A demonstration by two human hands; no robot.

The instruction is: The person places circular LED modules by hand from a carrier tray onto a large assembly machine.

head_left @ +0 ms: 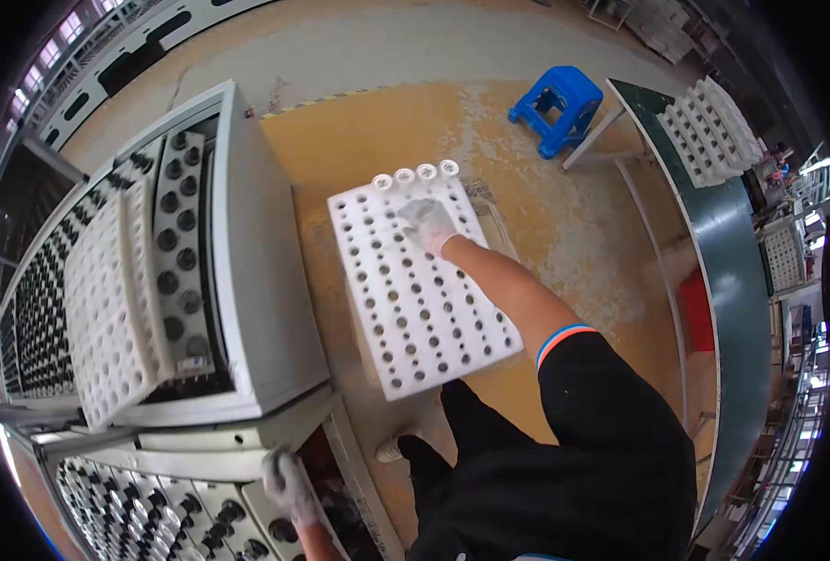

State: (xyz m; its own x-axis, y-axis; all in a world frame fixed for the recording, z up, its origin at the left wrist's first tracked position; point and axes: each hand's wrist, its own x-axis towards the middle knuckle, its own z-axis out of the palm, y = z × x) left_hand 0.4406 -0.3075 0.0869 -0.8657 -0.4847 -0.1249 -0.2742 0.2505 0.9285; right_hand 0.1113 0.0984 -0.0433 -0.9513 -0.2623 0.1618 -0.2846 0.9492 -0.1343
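A white foam tray [405, 280] with rows of round holes lies in front of me. Along its far edge stand several white round parts [426, 172] with light tops. My right hand [429, 227], in a pale glove with grey fingers, is over the far half of the tray, just short of those parts. Its fingers look apart and slightly blurred, and I see nothing in them. My left hand [288, 488], gloved the same way, is at the lower left beside the machine's panel of black knobs [231, 511]. Its fingers are loosely bent, with nothing visible in them.
Left of the tray stands a white cabinet [279, 243] with rows of black fittings. Two perforated white sheets [111, 309] lean on it. A blue stool [564, 103] is on the floor beyond. At right runs a dark green table [714, 243] bearing stacked white trays [709, 131].
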